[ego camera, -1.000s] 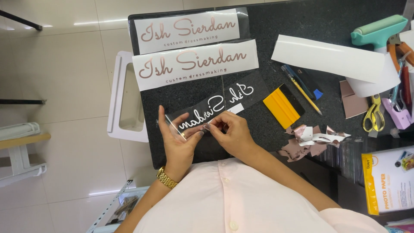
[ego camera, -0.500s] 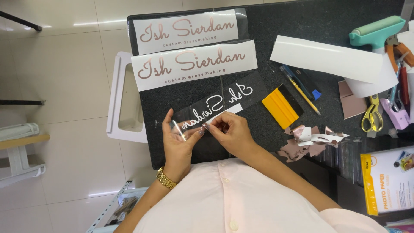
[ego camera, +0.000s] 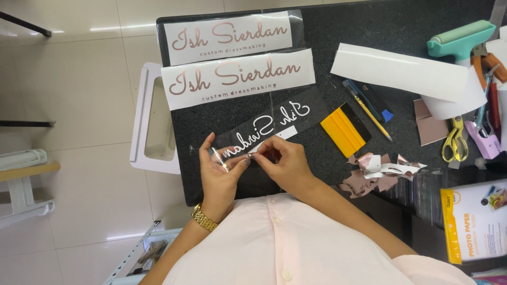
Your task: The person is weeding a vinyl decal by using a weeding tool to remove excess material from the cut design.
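Item: dark speckled stone tabletop [ego camera: 412,31], on it a clear transfer strip with mirrored white script lettering [ego camera: 269,126], its near end lifted slightly higher off the surface than half a second ago, so the peel is advancing. Left hand [ego camera: 222,174] and right hand [ego camera: 285,163]: fingers pinched on that near end. Contact point hidden; nearest letters unclear.

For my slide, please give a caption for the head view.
Both hands, left hand and right hand, pinch a clear lettered strip over a black worktop.
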